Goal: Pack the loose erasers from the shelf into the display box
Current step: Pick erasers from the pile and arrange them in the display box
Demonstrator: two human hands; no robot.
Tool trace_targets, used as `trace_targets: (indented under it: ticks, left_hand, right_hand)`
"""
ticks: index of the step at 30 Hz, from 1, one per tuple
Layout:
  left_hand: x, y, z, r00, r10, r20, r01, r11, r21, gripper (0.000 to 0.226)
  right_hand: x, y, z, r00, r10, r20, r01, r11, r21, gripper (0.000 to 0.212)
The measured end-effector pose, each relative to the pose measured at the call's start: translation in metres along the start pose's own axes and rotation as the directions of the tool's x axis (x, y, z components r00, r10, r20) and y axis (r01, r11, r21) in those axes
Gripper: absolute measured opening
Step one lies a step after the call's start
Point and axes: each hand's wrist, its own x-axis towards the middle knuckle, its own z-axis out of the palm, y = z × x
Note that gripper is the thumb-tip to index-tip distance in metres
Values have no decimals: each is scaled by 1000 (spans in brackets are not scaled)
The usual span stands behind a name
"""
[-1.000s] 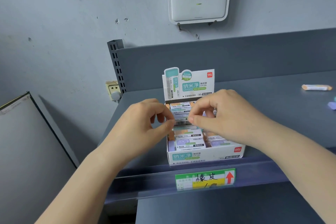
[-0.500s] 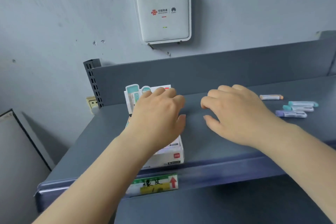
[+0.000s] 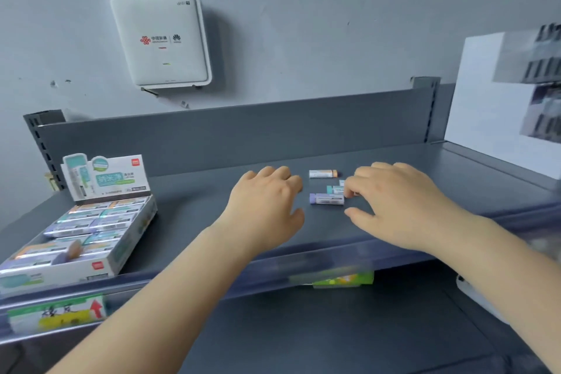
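Erasers, loose: three plainly visible on the grey shelf [image 3: 194, 191], right of centre. Orange-tipped eraser [image 3: 323, 173] lies farthest back, on its side. Teal-tipped eraser [image 3: 334, 189] lies just in front of it, its right end hidden by your fingers. Purple-tipped eraser [image 3: 326, 199] lies nearest you, on its side. A further pale end shows just behind the teal one; too little is visible to identify it.

Display box [image 3: 118, 255]: front left of the shelf, well apart from the loose pieces, header card upright at the back, rows of wrapped erasers lying flat inside.

Your right hand [image 3: 397, 206]: palm down over the shelf, fingertips [image 3: 349, 191] curled at the right ends of the teal and purple pieces, thumb spread apart toward you; not closed on anything, contact hard to judge.

Your left hand [image 3: 267, 206]: palm down, fingers loosely curled, empty, just left of the loose group.

Price label [image 3: 57, 313]: on the shelf's front rail below the box, blurred.

White router [image 3: 161, 42]: on the wall above.
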Motion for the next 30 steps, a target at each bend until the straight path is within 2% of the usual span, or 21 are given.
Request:
trace_targets:
  ticks: [6,14,17,24,30]
  left_hand:
    - [35,31,13,999,-8,51,10,999,-31,33]
    - [86,33,30,990,-23,138,38,993,-108,31]
    - [103,30,35,979,-31,203,59,990,-130,27]
    - [123,25,39,934,-5,356,61,988,-145,24]
    - [125,29,47,877,-22,481,106,983,-147,26]
  right_hand:
    - [-12,54,13,999,45,26,-47,994,96,27]
    - [19,100,40,988,87,127,-117,962,248,15]
    - [40,114,50,984,54,171,-107,942,318,6]
    - [82,125,71,940,-89,330,-50,919,392,25]
    - [90,123,80,896,-168,411,-29,902,431,18]
